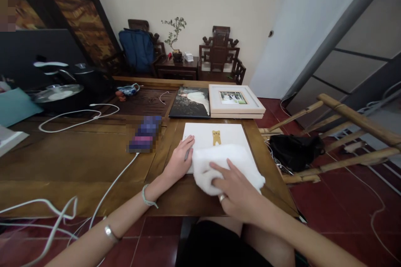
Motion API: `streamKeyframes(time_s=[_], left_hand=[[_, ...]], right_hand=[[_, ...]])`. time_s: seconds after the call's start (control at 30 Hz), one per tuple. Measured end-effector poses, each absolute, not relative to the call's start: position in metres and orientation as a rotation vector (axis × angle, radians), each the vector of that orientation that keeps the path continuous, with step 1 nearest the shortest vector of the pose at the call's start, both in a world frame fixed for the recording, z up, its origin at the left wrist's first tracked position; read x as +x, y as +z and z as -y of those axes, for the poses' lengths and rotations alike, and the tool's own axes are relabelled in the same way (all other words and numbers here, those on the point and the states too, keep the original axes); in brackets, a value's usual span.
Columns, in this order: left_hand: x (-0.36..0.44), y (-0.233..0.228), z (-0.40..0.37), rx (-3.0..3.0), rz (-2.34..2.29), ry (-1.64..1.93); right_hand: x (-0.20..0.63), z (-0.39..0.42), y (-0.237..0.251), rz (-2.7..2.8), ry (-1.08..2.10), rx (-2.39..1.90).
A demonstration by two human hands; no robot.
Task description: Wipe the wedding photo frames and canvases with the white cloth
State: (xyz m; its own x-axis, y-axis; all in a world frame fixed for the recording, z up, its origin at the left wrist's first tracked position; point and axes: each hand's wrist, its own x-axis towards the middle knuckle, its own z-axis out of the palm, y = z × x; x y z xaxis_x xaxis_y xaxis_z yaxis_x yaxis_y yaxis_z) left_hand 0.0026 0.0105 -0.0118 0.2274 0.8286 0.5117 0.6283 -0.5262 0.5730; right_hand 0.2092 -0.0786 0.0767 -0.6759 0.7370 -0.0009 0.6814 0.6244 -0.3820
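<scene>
Bare arms, bracelets [148, 198], ring [222, 198]

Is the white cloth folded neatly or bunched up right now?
Bunched: the fluffy white cloth lies crumpled on the white canvas board, pressed under the right hand.

Worktop [81, 154]: brown wood, smooth, dull sheen. Cloth [238, 160]: white, soft, fluffy. Board [213, 133] under cloth: white, matt. Floor [338, 200]: red tile, glossy.
</scene>
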Motion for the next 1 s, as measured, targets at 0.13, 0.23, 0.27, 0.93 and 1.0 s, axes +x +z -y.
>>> streamKeyframes(time_s=[0.13, 0.23, 0.27, 0.93, 1.0], left_hand=[[0.003, -0.009, -0.010, 2.256, -1.383, 1.168], [0.003, -0.008, -0.010, 2.260, -1.385, 1.154], [0.002, -0.008, -0.011, 2.262, -1.385, 1.155], [-0.001, -0.004, -0.009, 2.241, -1.369, 1.090], [-0.003, -0.005, -0.009, 2.238, -1.345, 1.086]], right_hand=[[0.208, 0.011, 0.081, 2.604, 0.419, -1.278], [0.203, -0.043, 0.087, 2.577, 0.488, -1.295], [0.200, -0.059, 0.089, 2.570, 0.498, -1.292], [0.189, 0.085, 0.071, 2.776, 0.444, -1.163], [0.191, 0.090, 0.071, 2.778, 0.473, -1.130]])
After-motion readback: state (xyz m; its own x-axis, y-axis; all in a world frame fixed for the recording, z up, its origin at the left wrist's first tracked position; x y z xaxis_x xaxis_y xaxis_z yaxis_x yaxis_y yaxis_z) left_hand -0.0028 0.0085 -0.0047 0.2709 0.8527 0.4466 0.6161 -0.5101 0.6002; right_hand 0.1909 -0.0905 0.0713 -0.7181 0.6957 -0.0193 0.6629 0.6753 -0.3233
